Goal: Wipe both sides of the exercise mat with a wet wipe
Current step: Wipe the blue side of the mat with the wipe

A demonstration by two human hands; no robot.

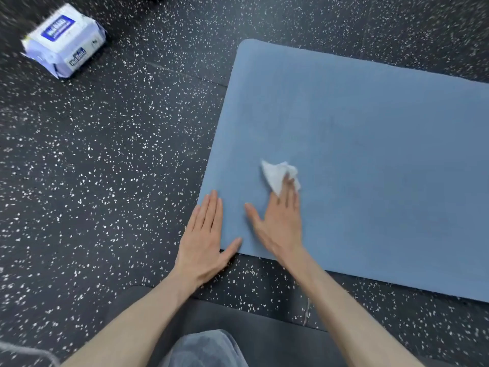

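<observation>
Blue mat (370,154), white wipe (275,173), black floor (105,168) speckled white.

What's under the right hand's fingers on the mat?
A crumpled white wet wipe, pressed by the right hand onto the blue mat. The part of the wipe beneath the fingers is covered.

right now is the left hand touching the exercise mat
Touching. The head view shows the left hand lying flat across the blue exercise mat's near corner, its straight fingers and thumb on the mat and its palm on the speckled floor.
</observation>
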